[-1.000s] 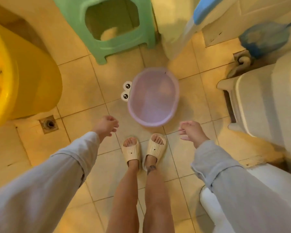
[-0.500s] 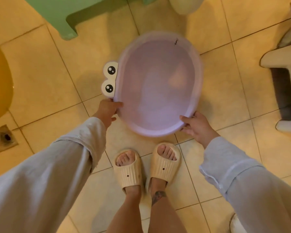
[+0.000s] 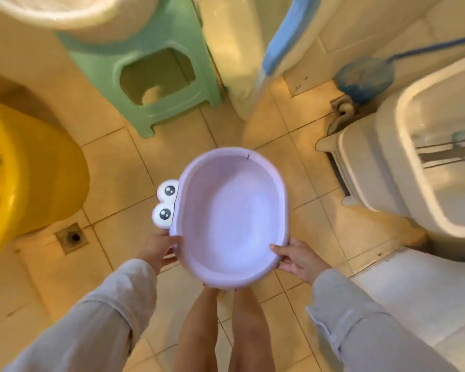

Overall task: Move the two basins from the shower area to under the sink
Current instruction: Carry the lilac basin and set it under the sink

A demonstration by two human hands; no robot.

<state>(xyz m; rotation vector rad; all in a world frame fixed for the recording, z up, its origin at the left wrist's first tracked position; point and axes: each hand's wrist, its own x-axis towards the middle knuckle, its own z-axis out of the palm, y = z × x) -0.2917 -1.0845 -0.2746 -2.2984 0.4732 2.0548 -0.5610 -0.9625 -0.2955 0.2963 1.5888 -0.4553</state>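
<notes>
A lilac oval basin (image 3: pixel 230 218) with two cartoon eyes (image 3: pixel 164 204) on its left rim is held off the tiled floor, above my legs. My left hand (image 3: pixel 157 247) grips its near left rim just below the eyes. My right hand (image 3: pixel 297 257) grips the near right rim. The basin is empty and roughly level. A large yellow basin (image 3: pixel 24 178) stands at the left edge, partly out of view. The basin hides my feet.
A green plastic stool (image 3: pixel 156 84) stands ahead with a pale tub (image 3: pixel 65 14) on top. A white pedestal (image 3: pixel 231 49) rises beside it. At the right are a white toilet (image 3: pixel 414 170) and a blue brush (image 3: pixel 365 79). A floor drain (image 3: pixel 71 237) lies near left.
Both hands took hold of the lilac basin's rim and lifted it off the floor toward me. The view has risen, so the stool, toilet and yellow basin show again.
</notes>
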